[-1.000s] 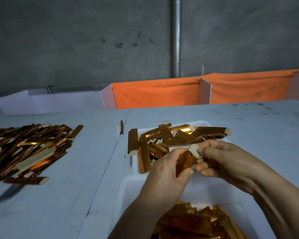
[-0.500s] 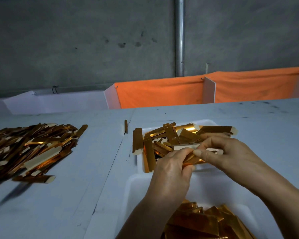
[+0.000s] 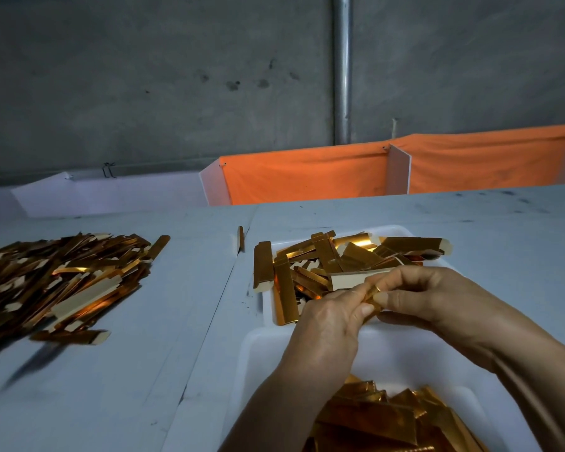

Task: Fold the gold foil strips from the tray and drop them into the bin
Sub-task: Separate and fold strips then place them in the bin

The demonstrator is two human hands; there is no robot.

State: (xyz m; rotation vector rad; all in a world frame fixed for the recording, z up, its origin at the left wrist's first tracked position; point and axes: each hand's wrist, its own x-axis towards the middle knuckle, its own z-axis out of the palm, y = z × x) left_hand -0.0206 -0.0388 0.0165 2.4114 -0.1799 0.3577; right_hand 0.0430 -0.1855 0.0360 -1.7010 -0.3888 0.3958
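Strip (image 3: 371,293) now creased tighter vs a second ago; left hand (image 3: 327,324), right hand (image 3: 418,298) both pinching it over bin (image 3: 258,360); drop soon probably.

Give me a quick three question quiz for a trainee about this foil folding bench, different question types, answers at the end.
1. True or false: both hands pinch one strip.
2. Where do the folded pieces lie? A the bin nearest the camera; B the orange cloth.
3. Fill in: the loose pile lies on the table to the person's ____.

Key: 1 true, left hand and right hand; 2 A; 3 left.
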